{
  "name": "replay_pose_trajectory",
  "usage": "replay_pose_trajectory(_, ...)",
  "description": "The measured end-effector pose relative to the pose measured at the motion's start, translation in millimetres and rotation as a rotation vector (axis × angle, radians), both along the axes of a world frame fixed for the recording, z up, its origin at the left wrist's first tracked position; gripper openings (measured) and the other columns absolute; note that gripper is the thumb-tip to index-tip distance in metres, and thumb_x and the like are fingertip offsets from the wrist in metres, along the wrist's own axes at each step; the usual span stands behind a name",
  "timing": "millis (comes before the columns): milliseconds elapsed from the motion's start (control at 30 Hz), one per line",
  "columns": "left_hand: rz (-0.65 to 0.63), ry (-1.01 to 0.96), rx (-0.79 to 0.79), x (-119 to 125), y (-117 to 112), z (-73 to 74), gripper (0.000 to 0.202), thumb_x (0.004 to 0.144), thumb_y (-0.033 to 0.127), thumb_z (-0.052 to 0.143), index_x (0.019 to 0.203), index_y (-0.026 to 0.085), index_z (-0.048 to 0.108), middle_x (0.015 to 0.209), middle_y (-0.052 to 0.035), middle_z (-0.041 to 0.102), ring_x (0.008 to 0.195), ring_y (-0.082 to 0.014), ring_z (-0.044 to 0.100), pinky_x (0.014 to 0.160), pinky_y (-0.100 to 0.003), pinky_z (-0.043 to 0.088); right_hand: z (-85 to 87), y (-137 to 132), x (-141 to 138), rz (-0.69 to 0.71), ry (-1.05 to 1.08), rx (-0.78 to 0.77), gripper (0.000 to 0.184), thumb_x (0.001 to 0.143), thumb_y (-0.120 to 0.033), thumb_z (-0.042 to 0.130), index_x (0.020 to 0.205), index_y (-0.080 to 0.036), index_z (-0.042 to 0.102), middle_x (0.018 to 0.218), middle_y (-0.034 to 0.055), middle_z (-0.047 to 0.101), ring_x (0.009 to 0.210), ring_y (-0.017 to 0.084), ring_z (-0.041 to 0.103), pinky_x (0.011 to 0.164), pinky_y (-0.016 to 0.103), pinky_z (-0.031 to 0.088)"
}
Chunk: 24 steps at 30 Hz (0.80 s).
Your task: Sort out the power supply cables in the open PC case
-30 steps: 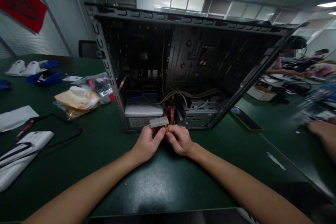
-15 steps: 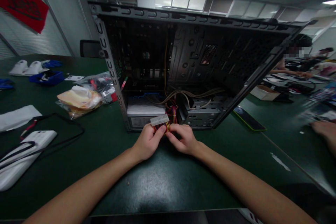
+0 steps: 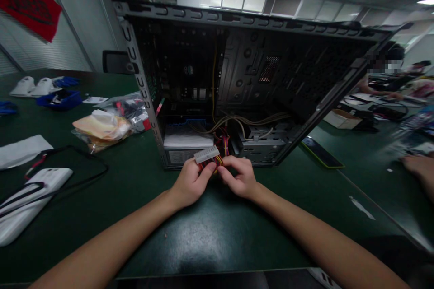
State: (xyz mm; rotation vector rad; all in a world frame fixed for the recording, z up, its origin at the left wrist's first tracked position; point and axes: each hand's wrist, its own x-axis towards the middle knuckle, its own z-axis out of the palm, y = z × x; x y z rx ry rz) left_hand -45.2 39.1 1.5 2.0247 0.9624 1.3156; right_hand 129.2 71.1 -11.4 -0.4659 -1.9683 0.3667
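An open computer case [image 3: 257, 150] stands on the green table, its inside facing me. Just in front of its lower opening, my left hand [image 3: 191, 181] is closed on a bundle of coloured power cables [image 3: 213, 162] with a wide, pale multi-pin connector [image 3: 206, 154] at the end. My right hand [image 3: 240, 177] pinches the same cables from the right, thumb against fingers. Behind the hands, more red and yellow wires run into the case beside the labelled power supply [image 3: 179, 156]. Grey cables [image 3: 252, 121] cross the case's lower part. The fingers partly hide the bundle.
At left lie a white device [image 3: 37, 194] with a black cord, a plastic bag of parts [image 3: 101, 124] and a blue tray [image 3: 60, 100]. To the right is a dark, green-edged phone-like slab [image 3: 322, 151]. Another person's hand [image 3: 418, 169] shows at the far right.
My right hand has shifted slightly right, away from my left thumb, with the cables spread a little between the hands. The connector has tilted slightly.
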Motion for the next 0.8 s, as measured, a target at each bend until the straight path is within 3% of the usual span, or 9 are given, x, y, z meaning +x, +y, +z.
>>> replay_pose_trajectory(100, -0.003, 0.015, -0.025, 0.2, -0.4, 2.8, 0.031, 0.1, 0.03, 0.044, 0.082, 0.015, 0.064, 0.08, -0.0034, 0.066, 0.076, -0.0167, 0.06, 0.077, -0.028, 0.048, 0.3, -1.9, -0.9, 0.005, 0.056, -0.116, 0.015, 0.092, -0.023, 0.055, 0.078, -0.019, 0.058, 0.054, -0.0038, 0.056, 0.043, 0.009, 0.051, 0.046, 0.021, 0.042)
replay_pose_trajectory(267, 0.005, -0.02, -0.024, -0.3, -0.1, 4.0, 0.025, 0.098, 0.028, 0.047, 0.092, 0.014, 0.067, 0.09, -0.0054, 0.07, 0.085, -0.0186, 0.064, 0.085, -0.03, 0.048, 0.8, -3.7, -2.9, 0.023, -0.028, -0.09, 0.014, 0.091, -0.029, 0.058, 0.083, -0.018, 0.062, 0.063, -0.0004, 0.063, 0.052, 0.011, 0.056, 0.052, 0.022, 0.046)
replay_pose_trajectory(467, 0.072, -0.045, -0.08, 1.6, 0.2, 3.4, 0.027, 0.096, 0.032, 0.051, 0.08, 0.014, 0.064, 0.072, -0.0015, 0.064, 0.065, -0.0145, 0.058, 0.067, -0.025, 0.048, 3.9, -2.8, -4.1, -0.035, 0.044, -0.212, 0.019, 0.092, -0.026, 0.057, 0.074, -0.019, 0.057, 0.05, -0.0049, 0.053, 0.043, 0.009, 0.049, 0.045, 0.021, 0.04)
replay_pose_trajectory(700, 0.03, -0.083, -0.11, 0.9, 0.0, 1.5, 0.025, 0.095, 0.031, 0.053, 0.101, 0.013, 0.069, 0.096, -0.0074, 0.074, 0.086, -0.0207, 0.067, 0.084, -0.032, 0.053, 3.1, -0.7, -2.5, 0.028, -0.045, -0.024, 0.007, 0.089, -0.023, 0.058, 0.085, -0.018, 0.061, 0.066, -0.0002, 0.062, 0.053, 0.011, 0.054, 0.05, 0.022, 0.044)
replay_pose_trajectory(800, 0.045, -0.087, -0.123, 1.7, 0.6, 0.4, 0.027, 0.095, 0.032, 0.053, 0.103, 0.012, 0.07, 0.094, -0.0074, 0.074, 0.087, -0.021, 0.068, 0.085, -0.032, 0.053, 3.2, -0.1, -3.1, -0.016, -0.026, -0.036, 0.009, 0.088, -0.021, 0.058, 0.08, -0.018, 0.059, 0.062, -0.0016, 0.059, 0.05, 0.01, 0.053, 0.049, 0.021, 0.043)
